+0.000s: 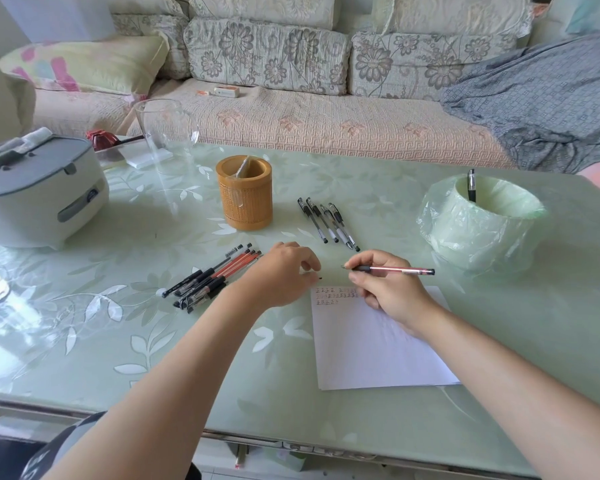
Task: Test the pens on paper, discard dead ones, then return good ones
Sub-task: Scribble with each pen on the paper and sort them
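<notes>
On green leaf-patterned table (187, 341): paper (378, 348), pens; floral sofa (291, 98) behind.

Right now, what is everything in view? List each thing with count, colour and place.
pile of pens: count unclear, black and red, table left of the paper
row of pens: four, clear with black caps, right of the holder
pen holder: one, tan, table centre
bin: one, lined with a pale green bag, table right, one black pen inside
paper: one white sheet, test marks at its top
glass jar: one, clear, table rear left
appliance: one, white and grey, far left
sofa: one, floral, behind the table
left hand: holds something small and dark
right hand: holds a red pen
</notes>
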Motion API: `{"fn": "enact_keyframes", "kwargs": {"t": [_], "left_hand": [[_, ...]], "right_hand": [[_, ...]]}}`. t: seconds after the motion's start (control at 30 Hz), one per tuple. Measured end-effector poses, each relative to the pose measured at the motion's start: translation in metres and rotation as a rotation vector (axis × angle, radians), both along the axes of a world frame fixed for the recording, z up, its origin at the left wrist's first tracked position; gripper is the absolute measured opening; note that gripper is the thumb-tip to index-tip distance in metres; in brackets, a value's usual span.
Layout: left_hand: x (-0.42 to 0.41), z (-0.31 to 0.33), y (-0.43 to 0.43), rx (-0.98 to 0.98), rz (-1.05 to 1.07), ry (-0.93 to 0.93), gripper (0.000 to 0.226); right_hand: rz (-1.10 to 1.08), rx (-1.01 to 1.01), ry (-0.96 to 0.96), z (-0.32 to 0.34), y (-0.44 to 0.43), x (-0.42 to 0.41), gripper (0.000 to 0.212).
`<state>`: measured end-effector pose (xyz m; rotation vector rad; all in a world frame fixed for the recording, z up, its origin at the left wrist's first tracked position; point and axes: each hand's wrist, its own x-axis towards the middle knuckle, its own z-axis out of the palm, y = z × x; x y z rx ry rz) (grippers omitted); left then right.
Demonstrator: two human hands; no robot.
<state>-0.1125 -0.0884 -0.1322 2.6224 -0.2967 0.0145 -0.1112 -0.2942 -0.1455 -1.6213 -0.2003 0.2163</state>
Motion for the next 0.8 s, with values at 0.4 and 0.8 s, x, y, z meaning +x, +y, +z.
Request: {"fn": "enact_keyframes", "kwargs": {"t": [0.4,0.8], "left_hand": [[-0.004,0.004,0.011,0.119,0.051,-0.023,0.017],[-0.006,0.012,0.006,-0.178,0.093,-0.088,0.011]], "right_hand": [[0.023,0.142,0.049,0.030,-0.005,0.004,0.038],[-0.003,-0.650,-0.286,0.027,-0.011,0.011,0.022]]}}
